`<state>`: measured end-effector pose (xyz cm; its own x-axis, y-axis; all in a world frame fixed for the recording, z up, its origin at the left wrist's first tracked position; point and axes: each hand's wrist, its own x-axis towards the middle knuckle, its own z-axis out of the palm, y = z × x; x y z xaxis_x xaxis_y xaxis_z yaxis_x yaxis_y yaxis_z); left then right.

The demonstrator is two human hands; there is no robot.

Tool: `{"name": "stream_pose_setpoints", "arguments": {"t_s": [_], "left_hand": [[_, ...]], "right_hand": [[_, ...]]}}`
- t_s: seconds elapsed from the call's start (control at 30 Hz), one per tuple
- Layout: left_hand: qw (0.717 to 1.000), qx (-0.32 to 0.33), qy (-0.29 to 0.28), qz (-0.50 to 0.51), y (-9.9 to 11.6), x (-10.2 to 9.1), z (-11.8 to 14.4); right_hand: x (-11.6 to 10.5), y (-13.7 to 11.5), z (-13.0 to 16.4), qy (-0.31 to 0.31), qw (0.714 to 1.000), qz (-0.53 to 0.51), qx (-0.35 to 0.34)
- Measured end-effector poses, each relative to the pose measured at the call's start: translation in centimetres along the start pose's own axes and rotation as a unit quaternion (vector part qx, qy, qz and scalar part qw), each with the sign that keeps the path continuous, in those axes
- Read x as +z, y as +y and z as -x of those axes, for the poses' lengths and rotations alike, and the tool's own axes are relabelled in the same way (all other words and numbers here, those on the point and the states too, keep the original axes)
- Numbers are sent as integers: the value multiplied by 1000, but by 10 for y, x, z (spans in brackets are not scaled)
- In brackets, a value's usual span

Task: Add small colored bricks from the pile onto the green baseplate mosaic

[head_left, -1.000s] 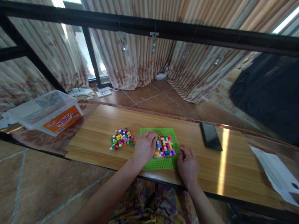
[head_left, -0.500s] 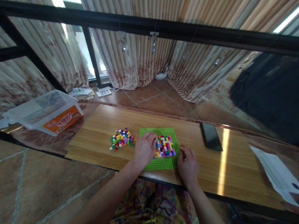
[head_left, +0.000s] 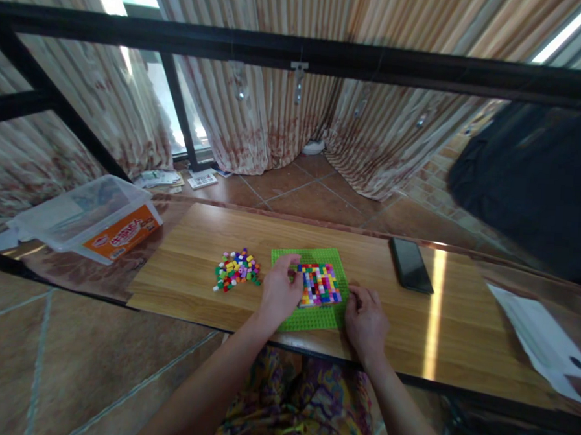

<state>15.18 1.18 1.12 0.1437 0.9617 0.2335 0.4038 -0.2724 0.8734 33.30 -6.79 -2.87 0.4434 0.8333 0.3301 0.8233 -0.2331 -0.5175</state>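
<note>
A green studded baseplate [head_left: 309, 321] lies on the wooden tabletop, with a block of small multicoloured bricks [head_left: 321, 284] set on its middle. My left hand [head_left: 280, 288] is over the plate's left part, beside the left edge of the block. Its thumb and index finger stand apart, and I see nothing between them. At the plate's right edge, my right hand [head_left: 367, 322] is closed, its thumb and fingertips gripping the rim. Left of the plate is a pile of loose small bricks [head_left: 238, 270] in many colours.
A black phone [head_left: 411, 265] lies right of the plate, and a white sheet [head_left: 542, 334] sits further right. On the far left stands a clear plastic box [head_left: 96, 214] with an orange label. A black metal bar [head_left: 328, 54] crosses beyond the table, before striped curtains.
My left thumb and index finger have parted, and the hand has shifted slightly left, showing more of the block's upper left corner. My right hand stays at the plate's edge.
</note>
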Motion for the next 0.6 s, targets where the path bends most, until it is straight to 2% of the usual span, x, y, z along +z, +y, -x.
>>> {"name": "stream_pose_setpoints", "arguments": {"t_s": [0.17, 0.33, 0.6], "left_hand": [[990, -90, -8, 108, -6, 3, -7], [992, -80, -38, 87, -3, 4, -12], [994, -79, -32, 64, -3, 7, -11]], "right_hand": [[0, 0, 0, -3, 1000, 4, -2], [-1, -1, -1, -4, 1000, 15, 4], [-1, 0, 0, -6, 1000, 11, -1]]}}
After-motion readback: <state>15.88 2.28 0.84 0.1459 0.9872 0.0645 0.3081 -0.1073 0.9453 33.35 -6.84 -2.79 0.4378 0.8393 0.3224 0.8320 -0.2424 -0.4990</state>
